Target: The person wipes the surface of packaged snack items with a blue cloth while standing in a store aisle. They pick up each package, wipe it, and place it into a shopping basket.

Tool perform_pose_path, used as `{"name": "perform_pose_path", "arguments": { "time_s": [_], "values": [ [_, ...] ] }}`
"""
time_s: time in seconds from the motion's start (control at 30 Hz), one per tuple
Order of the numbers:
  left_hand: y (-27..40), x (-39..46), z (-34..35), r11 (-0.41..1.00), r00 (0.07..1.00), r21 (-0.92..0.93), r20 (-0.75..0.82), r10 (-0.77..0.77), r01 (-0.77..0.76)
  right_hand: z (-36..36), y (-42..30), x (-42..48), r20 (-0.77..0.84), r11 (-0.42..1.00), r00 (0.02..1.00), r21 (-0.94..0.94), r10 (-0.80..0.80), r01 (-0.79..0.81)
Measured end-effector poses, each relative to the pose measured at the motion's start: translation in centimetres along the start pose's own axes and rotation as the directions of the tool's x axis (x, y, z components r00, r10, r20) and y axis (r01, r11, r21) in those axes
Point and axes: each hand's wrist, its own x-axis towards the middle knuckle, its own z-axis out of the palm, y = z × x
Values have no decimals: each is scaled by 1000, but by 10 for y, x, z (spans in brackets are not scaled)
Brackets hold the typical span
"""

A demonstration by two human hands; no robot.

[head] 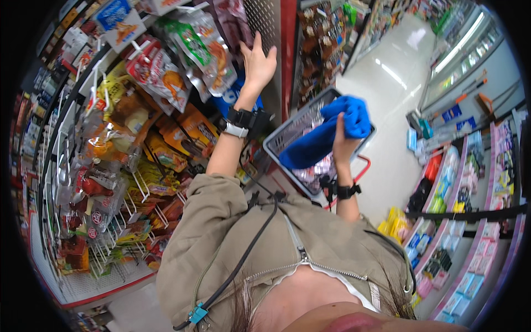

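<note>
My left hand [259, 64] reaches up to the pegboard rack with its fingers spread and nothing in its grasp. Its fingertips are beside a dark pink hanging food packet [232, 20]; whether they touch it, I cannot tell. Left of that hand hangs a silver and green snack pouch [203, 52]. A folded blue cloth [346, 116] is gripped in my right hand [345, 145], over a grey plastic shopping basket [286, 128]. Shiny packets [311, 174] lie inside the basket, partly hidden under the cloth.
Metal display hooks [139, 186] with bagged snacks jut out at the left. Brown packets [319, 45] hang beyond the rack's red edge [288, 54]. Tiled floor [381, 83] runs along the aisle. Shelves of small packs [468, 249] stand right, near a glass-fronted cooler [460, 62].
</note>
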Motion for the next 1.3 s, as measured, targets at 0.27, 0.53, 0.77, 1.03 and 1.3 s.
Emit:
{"name": "perform_pose_path", "arguments": {
  "time_s": [0.27, 0.53, 0.77, 1.03, 1.3],
  "values": [
    [-15, -85, 81, 975, 734, -168, 643, 219, -144, -72, -4, 20, 53, 940, 996, -330, -70, 84],
    [-119, -184, 212, 938, 162, 316, 942, -292, -145, -94, 82, -58, 80, 722, 733, -268, 676, -637],
    [-160, -234, 245, 835, -34, 550, 835, -549, 26, -91, 95, -100, -58, 468, 470, 259, 881, -845],
    [-184, -255, 252, 679, 128, 721, 667, -734, 137, -95, 98, -101, -90, 421, 413, 287, 906, -861],
    [-140, -216, 235, 969, 457, 177, 857, -239, 174, -76, 68, -51, -191, 479, 451, 530, 872, -700]
  ]
}}
